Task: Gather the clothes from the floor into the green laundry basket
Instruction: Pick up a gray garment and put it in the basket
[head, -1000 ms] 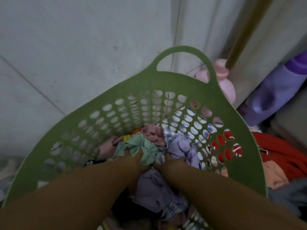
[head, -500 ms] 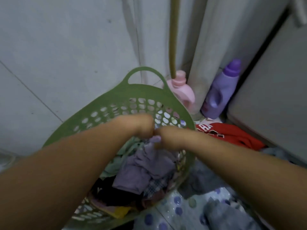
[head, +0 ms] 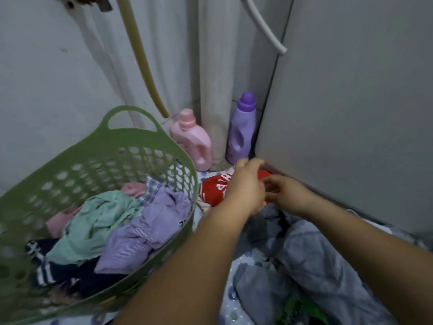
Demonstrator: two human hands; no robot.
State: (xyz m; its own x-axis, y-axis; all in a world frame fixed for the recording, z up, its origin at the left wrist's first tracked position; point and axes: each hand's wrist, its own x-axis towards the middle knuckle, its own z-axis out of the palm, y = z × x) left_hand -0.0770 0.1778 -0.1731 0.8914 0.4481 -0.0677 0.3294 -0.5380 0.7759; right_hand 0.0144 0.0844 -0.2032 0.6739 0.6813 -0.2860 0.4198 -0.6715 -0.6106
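**Reaching for the red garment beside the basket**

Inspecting the floor first, I note a pale mat (head: 246, 261) with round blue and grey dots, largely covered by clothing. I take the green laundry basket (head: 77, 160) as my landmark; it sits tilted toward me, its handle loop at the far rim. Inside it lie a mint-green garment (head: 93, 221), a lilac striped shirt (head: 150, 228), pink pieces and a dark navy item with white stripes (head: 44, 266).

Behind the basket rises a grey wall with an olive hose (head: 140, 64) hanging down. Just right of the basket's handle stands a pink bottle (head: 194, 139), and further right a purple bottle (head: 242, 127), both in the corner beside a grey appliance panel (head: 351, 102). A white hose (head: 267, 26) runs down along that panel.

Immediately right of the basket's rim, on the floor, lies a red garment (head: 216, 188) with white lettering. Nearer to me than that lies a heap of grey-blue clothing (head: 311, 259), with a bright green scrap (head: 297, 308) at its near edge.

Both arms extend to the right of the basket. My left hand (head: 246, 186) hovers over the red garment with fingers loosely curled, and I cannot tell whether it touches the cloth. My right hand (head: 288, 195) sits just beside it, fingertips meeting the left hand's; motion blur hides whether it pinches anything.
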